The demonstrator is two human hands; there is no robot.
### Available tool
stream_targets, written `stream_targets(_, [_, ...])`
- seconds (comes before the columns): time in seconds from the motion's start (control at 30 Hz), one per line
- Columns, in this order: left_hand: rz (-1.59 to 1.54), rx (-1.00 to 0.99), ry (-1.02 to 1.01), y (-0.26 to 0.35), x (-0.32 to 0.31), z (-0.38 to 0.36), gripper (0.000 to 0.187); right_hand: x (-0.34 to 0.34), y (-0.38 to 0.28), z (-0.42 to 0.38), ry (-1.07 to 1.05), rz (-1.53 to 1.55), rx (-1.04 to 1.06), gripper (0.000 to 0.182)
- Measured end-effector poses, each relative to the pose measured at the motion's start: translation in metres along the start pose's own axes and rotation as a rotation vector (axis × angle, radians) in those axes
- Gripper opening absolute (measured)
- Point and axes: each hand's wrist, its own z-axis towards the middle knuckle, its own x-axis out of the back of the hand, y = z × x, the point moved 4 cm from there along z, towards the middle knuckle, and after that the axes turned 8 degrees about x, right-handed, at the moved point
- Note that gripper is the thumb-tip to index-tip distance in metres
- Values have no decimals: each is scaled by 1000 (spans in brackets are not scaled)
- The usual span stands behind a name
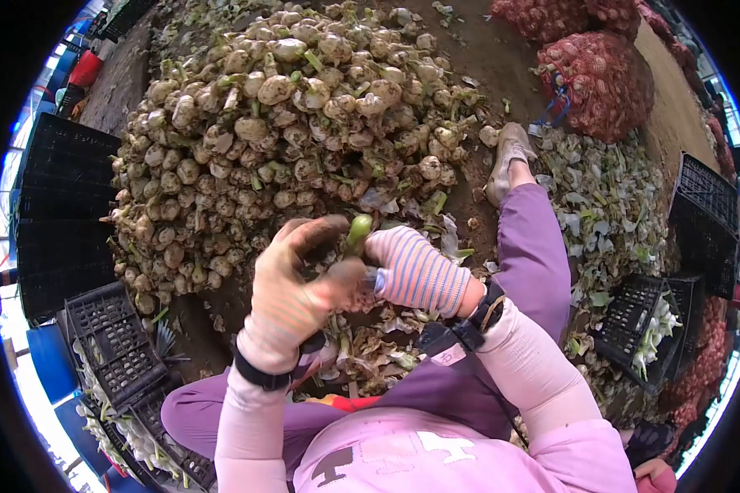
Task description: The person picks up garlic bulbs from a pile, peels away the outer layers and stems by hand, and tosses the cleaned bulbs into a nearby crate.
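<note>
Striped gloves cover both hands, which meet in front of my lap. My left hand (300,283) is blurred, its fingers curled around a piece with a pale green stalk (358,229) that sticks up at the fingertips. Most of that piece is hidden by the fingers. Close against it, my right hand (419,271) is closed in a fist; a small greyish edge shows at its fingers, too blurred to name. Beyond the hands rises a large heap of dirty, pale round bulbs (275,90), some with green stalk stubs.
Peelings and leaf scraps (608,214) litter the ground at right. Full red mesh sacks (596,86) stand at upper right. Black crates (111,345) are at lower left, and another crate (637,324) with white and green produce lies at right. My outstretched leg (534,246) borders the heap.
</note>
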Motion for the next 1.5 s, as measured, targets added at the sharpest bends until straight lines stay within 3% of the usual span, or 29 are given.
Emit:
stream_targets(0.03, [190, -275, 157, 13, -1, -13, 49, -5, -1, -1, 92, 296, -42, 40])
stream_targets(0.1, [42, -218, 122, -5, -13, -30, 64, -8, 0, -4, 171, 669, -108, 33])
stream_targets(0.17, [219, -274, 210, -12, -14, -37, 62, -2, -12, -4, 144, 631, -45, 40])
stream_targets(0.23, [287, -350, 278, -13, -13, -41, 62, 1, -19, -9, 65, 466, -140, 42])
stream_targets(0.3, [352, -425, 346, -10, -11, -46, 61, -7, -14, -13, 13, 507, -213, 42])
stream_targets(0.37, [549, -474, 375, -7, -7, -49, 62, -16, -5, -15, 50, 654, 59, 37])
stream_targets(0.4, [641, -513, 377, -3, -5, -50, 65, -14, -18, -12, 168, 546, 460, 34])
stream_targets(0.43, [644, -512, 376, -1, -4, -50, 65, -12, -17, -15, 170, 549, 460, 34])
stream_targets(0.5, [546, -466, 363, 2, 0, -50, 67, -17, -14, -20, -45, 872, -90, 26])
stream_targets(0.57, [501, -469, 319, 5, 5, -53, 66, -15, -16, -23, -103, 910, -109, 26])
stream_targets(0.63, [-260, -43, -14, -14, 4, -50, 65, -16, -24, -26, -162, 946, -132, 26])
stream_targets(0.7, [-290, -32, 59, -15, 0, -52, 65, -9, -35, -24, -99, 668, 10, 26])
stream_targets(0.73, [-317, -22, 128, -15, -2, -53, 65, -13, -27, -17, 78, 581, 239, 23])
stream_targets(0.77, [-344, -11, 195, -17, -2, -53, 65, -18, -23, -14, 77, 580, 235, 23])
stream_targets(0.8, [142, -301, 259, -11, 1, -53, 69, -22, -17, -11, 109, 691, 104, 21])
stream_targets(0.83, [139, -299, 260, -15, -6, -53, 69, -24, -12, -11, 140, 800, -27, 20])
stream_targets(0.9, [-563, -178, 234, -24, -16, -52, 75, -24, -18, -13, 151, 904, -11, 22])
stream_targets(0.97, [-786, 135, 83, -31, -14, -51, 64, -28, -22, -13, 154, 904, 67, 18])
stream_targets(1.03, [-1275, 218, -118, -27, -20, -50, 65, -18, -23, -13, 90, 837, 199, 20])
stream_targets(1.07, [-1538, 243, -661, -20, -19, -46, 65, -19, -25, -14, -59, 853, 170, 21])
stream_targets(1.1, [-1485, 404, -604, -58, -13, -45, 66, -19, -27, -15, -209, 867, 140, 23])
stream_targets(1.17, [-937, 510, -46, -72, 3, -45, 57, -20, -19, -11, -282, 787, 115, 25])
stream_targets(1.23, [-707, 193, 8, -67, 9, -24, 50, -19, -11, -4, -108, 865, 105, 25])
stream_targets(1.27, [-294, -176, 250, -59, 22, -28, 45, -22, -8, -6, 29, 1028, 21, 26])
stream_targets(1.3, [-279, -107, 446, -49, 35, -34, 37, -19, -7, -6, 77, 873, -30, 27])
stream_targets(1.37, [-386, -108, 443, -35, 19, -43, 29, -28, 0, -5, 88, 838, -75, 26])
stream_targets(1.4, [-168, -322, 404, -28, 11, -42, 32, -30, -10, -7, 62, 791, -44, 25])
stream_targets(1.43, [-87, -201, 375, -24, 12, -43, 26, -29, -20, -7, 37, 741, -7, 24])
stream_targets(1.5, [-470, 67, 251, -46, 18, -35, 20, -30, -16, -5, 49, 617, 60, 22])
